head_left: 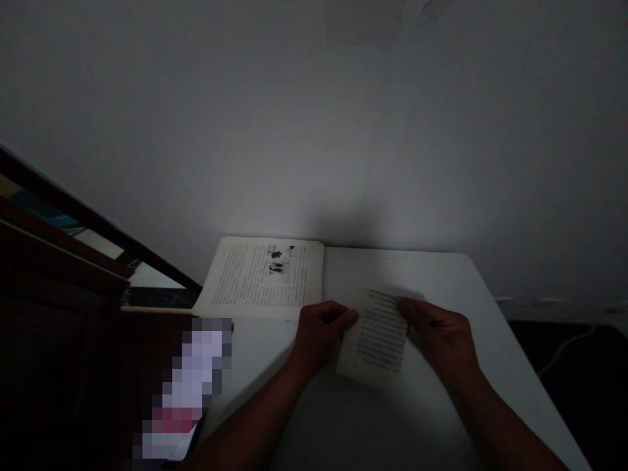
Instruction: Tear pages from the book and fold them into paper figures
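Between my hands, tilted above the white table, is a printed page (377,340) covered in lines of small text. My left hand (321,330) pinches its left edge between thumb and fingers. My right hand (439,330) grips the upper right edge with thumb and fingertips pressed together. At the table's far left lies a larger printed sheet or book (245,275), with text and a small black-and-white picture; neither hand touches it. Dim light leaves the finer print unreadable.
The white table (392,268) stands against a grey wall (294,131). At its left edge is a bright pixelated phone-like object (193,379). Dark wooden furniture (59,314) is on the left. A pale cable (564,347) runs low at the right.
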Available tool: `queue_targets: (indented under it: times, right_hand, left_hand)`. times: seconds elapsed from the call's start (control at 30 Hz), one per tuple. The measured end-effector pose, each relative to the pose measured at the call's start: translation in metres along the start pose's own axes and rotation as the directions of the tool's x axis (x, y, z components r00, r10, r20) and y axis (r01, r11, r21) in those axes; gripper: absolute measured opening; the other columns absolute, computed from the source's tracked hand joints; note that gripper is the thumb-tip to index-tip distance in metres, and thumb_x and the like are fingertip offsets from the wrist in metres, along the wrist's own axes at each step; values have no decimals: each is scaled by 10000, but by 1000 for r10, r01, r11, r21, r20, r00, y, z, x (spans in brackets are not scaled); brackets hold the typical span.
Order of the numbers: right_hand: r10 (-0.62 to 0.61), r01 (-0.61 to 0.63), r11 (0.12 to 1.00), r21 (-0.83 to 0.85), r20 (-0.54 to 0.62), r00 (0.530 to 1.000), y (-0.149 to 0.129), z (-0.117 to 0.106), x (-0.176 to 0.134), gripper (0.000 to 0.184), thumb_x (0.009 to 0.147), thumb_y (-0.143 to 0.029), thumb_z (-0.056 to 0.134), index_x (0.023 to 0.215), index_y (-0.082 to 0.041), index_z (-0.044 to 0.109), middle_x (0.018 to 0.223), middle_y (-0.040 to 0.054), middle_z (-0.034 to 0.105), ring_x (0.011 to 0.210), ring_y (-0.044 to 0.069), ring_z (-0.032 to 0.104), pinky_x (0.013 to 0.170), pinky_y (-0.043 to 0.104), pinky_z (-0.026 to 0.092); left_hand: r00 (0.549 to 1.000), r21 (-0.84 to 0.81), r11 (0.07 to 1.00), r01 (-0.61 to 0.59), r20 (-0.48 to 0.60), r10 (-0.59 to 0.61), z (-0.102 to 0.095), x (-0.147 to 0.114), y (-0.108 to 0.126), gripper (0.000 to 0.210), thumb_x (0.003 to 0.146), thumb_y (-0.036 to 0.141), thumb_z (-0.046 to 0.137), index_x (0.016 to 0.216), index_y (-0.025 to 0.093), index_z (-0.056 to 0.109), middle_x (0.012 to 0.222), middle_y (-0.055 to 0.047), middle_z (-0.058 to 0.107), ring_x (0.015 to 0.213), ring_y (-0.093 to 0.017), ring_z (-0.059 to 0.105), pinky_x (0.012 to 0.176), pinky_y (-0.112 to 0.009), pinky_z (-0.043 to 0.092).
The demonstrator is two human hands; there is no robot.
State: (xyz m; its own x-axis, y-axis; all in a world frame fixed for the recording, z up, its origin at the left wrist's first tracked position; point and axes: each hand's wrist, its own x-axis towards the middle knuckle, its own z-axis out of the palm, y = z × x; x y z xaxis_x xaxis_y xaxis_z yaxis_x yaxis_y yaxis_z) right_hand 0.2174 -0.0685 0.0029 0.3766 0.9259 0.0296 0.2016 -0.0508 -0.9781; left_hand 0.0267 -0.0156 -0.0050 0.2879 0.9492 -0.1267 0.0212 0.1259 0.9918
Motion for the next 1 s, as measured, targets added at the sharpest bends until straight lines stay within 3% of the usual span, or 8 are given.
queue_targets:
  times: [0.23,0.37,0.53,0.8,1.0]
  right_hand:
    - [81,-89,992,89,82,993,-1,1,2,277,724,-359,669,934,-182,708,701,28,703,626,170,627,577,270,514]
    - [90,-104,990,98,129,987,-2,1,1,252,694,-362,693,844,-161,713,660,31,685,575,167,612,536,271,501]
    - [60,-70,993,90,114,992,-3,-1,0,216,667,-369,713,629,-164,656,531,1,608,515,151,576,499,252,478]
    - [11,-24,996,87,147,989,-3,-1,-4,162,705,-345,687,713,-183,675,580,9,643,537,155,595,509,249,504]
    - [-17,3,998,57,258,966,2,-1,-6,154,699,-330,697,725,-178,697,639,28,672,585,171,624,552,272,524]
  left_hand:
    - [999,10,1000,-25,-26,25,-1,-1,0,180,678,315,690,610,150,666,555,14,618,534,-110,555,528,-216,413]
    - [999,14,1000,-26,-43,26,-1,0,1,200,679,328,687,603,146,657,548,16,610,533,-110,554,529,-216,413]
    - [999,23,999,-27,-28,27,0,-2,4,206,681,339,683,638,141,650,594,3,632,571,-126,577,552,-222,433]
    - [988,-61,990,-125,87,130,-4,-3,8,249,729,355,644,868,149,648,736,-28,660,702,-160,618,657,-254,473]
    - [987,37,986,-162,31,161,-2,-6,11,194,769,341,608,756,155,661,679,-3,653,648,-128,601,588,-209,457]
